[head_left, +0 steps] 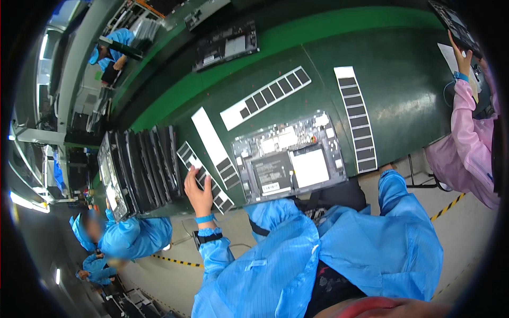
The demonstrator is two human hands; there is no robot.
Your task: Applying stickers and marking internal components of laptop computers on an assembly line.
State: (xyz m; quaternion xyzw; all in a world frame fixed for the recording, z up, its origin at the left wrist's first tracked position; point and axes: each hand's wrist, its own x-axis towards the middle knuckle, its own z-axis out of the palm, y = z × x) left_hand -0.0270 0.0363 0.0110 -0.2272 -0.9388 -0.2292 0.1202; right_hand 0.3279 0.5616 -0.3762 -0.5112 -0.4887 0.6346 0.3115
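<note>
My left hand (198,197) lies over a narrow white strip of black rectangular stickers (220,201), thumb and forefinger apart, fingertips at the strip. A small white patch shows by the fingertips; I cannot make out whether it is loose. Of my right hand (387,168), only a sliver shows at the table's edge, its fingers hidden. Between my arms sits an opened laptop base (286,159), with its black battery, white panel and circuit board exposed. Left of it lies a mostly bare white sticker strip (210,135). Other sticker strips lie beyond it (265,98) and to its right (358,122).
Several dark laptop parts (151,167) stand in a row at the left. Another opened laptop base (228,46) rests at the back of the green table (403,100). A co-worker in pink (466,132) holds a device at the right; one in blue (132,236) is at the left.
</note>
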